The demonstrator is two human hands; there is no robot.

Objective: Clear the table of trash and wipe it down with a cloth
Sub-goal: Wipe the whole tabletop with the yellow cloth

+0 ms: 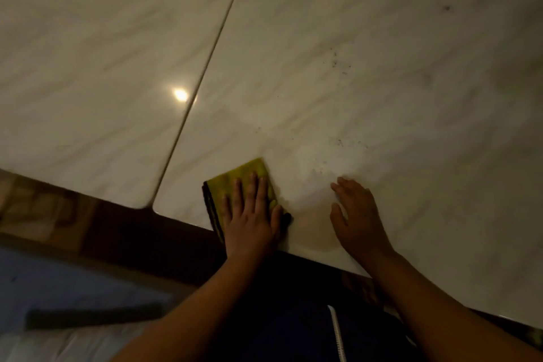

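Observation:
A folded yellow cloth [245, 175] with a dark edge lies on the white marble table [352, 82] near its front edge. My left hand [252, 214] is pressed flat on the cloth, fingers spread and pointing away from me. My right hand [357, 214] rests open on the bare tabletop just right of the cloth, fingers slightly curled, holding nothing. Small dark crumbs [340, 63] are scattered over the table beyond and to the right of my hands, with a few more specks [343, 142] closer in.
A seam [205, 73] splits the tabletop into two slabs and runs from the front edge toward the far side. A lamp reflection [180, 94] glints beside it. Below the edge are dark floor, a blue mat [58, 282] and my dark clothing.

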